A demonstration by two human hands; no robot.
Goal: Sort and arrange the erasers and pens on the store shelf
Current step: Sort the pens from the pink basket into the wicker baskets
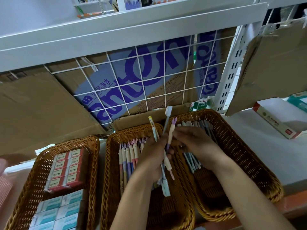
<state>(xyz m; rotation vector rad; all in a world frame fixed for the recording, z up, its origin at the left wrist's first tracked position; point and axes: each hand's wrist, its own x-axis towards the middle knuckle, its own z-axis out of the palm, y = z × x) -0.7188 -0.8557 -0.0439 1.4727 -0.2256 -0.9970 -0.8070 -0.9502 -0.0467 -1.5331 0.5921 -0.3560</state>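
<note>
Shelf: your white shelf (249, 130) carries three wicker baskets side by side.
Left basket (93, 163): boxed erasers (66, 170) in rows.
Left hand (152, 153): you grip a bunch of pens (154, 128) above the middle basket (108, 163).
Right hand (197, 143): your fingertips pinch the cream pen (171, 135) in that bunch.
Middle basket: loose pens (127, 156) lined up at its left.
Right basket (240, 155): grey pens (192, 161) under your right hand.
Back: cardboard (132, 77) behind a wire grid (187, 67).

Single view, head-worn, wide-angle: faces forward and steeply down, close above three wicker baskets (109, 155) on the shelf (265, 146), wire grid back panel (142, 82) ahead, upper shelf board (116, 30) crossing the top.
</note>
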